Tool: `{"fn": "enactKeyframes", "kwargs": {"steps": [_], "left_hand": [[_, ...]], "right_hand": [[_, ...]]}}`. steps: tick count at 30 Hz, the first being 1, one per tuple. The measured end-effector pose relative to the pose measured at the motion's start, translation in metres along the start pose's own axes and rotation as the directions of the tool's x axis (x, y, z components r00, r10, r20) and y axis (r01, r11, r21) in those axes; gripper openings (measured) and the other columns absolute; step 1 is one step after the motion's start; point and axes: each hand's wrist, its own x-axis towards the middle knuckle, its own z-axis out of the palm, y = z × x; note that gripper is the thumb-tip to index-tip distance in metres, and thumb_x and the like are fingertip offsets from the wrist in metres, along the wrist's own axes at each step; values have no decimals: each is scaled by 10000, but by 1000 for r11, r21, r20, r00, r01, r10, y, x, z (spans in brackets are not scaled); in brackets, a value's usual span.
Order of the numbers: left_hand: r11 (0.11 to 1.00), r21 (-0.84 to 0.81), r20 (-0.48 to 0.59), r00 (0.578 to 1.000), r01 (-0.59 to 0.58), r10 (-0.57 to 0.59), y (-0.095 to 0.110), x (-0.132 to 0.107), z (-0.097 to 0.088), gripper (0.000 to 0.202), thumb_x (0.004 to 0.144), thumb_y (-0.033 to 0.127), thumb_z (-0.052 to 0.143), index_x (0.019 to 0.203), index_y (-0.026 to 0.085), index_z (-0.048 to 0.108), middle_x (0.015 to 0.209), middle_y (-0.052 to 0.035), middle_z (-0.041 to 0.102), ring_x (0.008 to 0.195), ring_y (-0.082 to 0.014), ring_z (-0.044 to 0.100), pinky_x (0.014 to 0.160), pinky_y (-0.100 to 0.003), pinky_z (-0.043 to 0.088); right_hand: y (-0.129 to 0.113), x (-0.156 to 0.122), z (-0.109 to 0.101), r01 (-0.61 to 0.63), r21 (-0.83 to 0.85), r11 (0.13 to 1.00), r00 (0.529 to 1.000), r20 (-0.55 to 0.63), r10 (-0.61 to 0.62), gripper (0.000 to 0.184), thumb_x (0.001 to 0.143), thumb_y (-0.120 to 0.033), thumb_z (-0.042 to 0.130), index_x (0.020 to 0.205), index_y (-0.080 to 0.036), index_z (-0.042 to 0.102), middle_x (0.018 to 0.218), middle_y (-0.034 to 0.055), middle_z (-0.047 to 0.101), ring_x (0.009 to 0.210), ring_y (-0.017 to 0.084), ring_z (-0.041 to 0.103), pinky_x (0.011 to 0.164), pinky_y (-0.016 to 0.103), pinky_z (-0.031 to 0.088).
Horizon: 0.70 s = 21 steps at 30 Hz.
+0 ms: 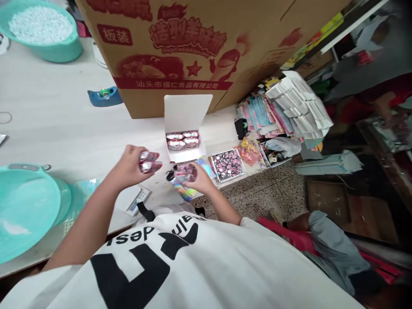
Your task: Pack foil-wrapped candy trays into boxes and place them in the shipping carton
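My left hand is closed round two shiny red and silver badges, held above the white table. My right hand rests at the table's edge, fingers curled on a holographic foil packet with more pink badges on it. Just beyond both hands stands a small white box with its lid up. Several red and silver badges lie in rows inside it.
A big printed carton stands behind the box. A tray of pink badges, stacked paper packs and bags lie right. Teal basins sit at near left and far left; a tape dispenser beside the carton.
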Motion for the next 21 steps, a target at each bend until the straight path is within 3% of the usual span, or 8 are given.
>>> {"fn": "enactKeyframes", "kwargs": {"steps": [3,6,9,13,17,21], "left_hand": [[978,88,108,978,-188,179,61,54,25,678,721,559,715,1274,209,537,1171,-125,531,1067,-298,558,927,-384,490],[942,274,179,972,-195,149,83,99,60,761,723,530,717,1362,184,491,1224,-161,539,1045,-316,576,922,-405,468],[884,431,173,978,-182,117,76,124,84,772,709,470,727,1370,143,498,1220,-195,560,1095,-357,566,1002,-457,412],[897,416,144,985,-149,96,62,130,90,749,705,430,716,1369,148,515,1197,-178,556,1038,-328,600,928,-399,452],[932,331,170,981,-147,94,67,123,88,813,692,528,730,1391,184,496,1208,-168,562,1022,-324,609,874,-387,478],[920,329,205,967,-213,151,77,120,99,706,701,507,735,1297,165,570,1184,-180,592,1093,-353,575,993,-447,427]], "right_hand": [[-4,2,-78,104,-89,991,988,-104,-113,776,604,-319,849,1308,-237,530,1258,103,580,1150,283,595,1031,430,483],[-4,35,-117,262,-171,950,963,-19,-269,778,607,-261,822,1326,-229,527,1295,113,558,1208,292,564,1063,428,462],[4,79,-117,373,-181,910,927,120,-356,795,604,-238,814,1341,-198,519,1315,122,549,1219,288,559,1056,421,462],[21,121,-97,445,-276,852,884,284,-371,834,589,-181,808,1369,-150,515,1352,154,553,1244,315,545,1070,433,443],[31,131,-96,469,-361,806,868,358,-344,811,604,-133,775,1377,-146,529,1374,167,556,1245,323,549,1061,429,444],[34,134,-105,463,-384,799,860,411,-302,795,627,-184,800,1379,-164,543,1345,157,585,1227,320,563,1043,421,451]]}}
